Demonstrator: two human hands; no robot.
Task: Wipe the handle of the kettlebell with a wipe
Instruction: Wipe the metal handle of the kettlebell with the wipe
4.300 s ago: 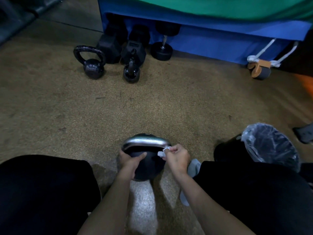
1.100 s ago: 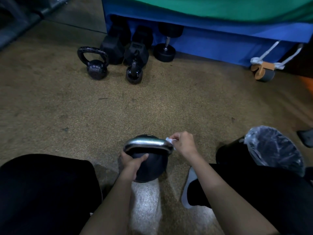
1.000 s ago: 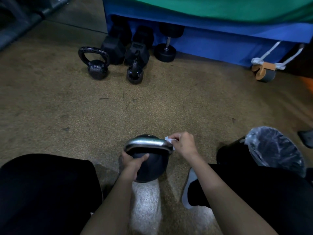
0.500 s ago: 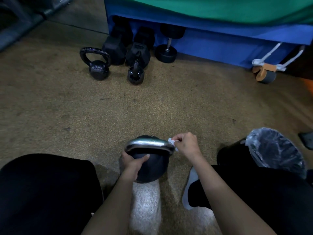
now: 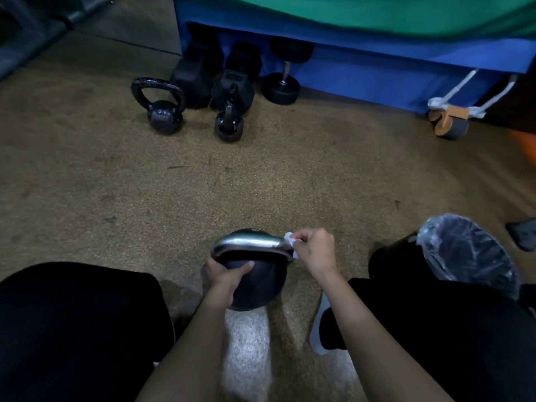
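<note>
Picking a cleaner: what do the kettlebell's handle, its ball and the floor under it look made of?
Handle: bare metal, probably polished steel, with a bright silvery sheen. Ball: smooth matte black, perhaps a coating over iron; hard to tell. Floor: brownish, speckled and grainy, likely rubber gym flooring or short carpet.

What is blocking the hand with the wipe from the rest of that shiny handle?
Nothing visible. The right hand presses the wipe on the handle's right corner; the left hand grips the kettlebell lower down.
</note>
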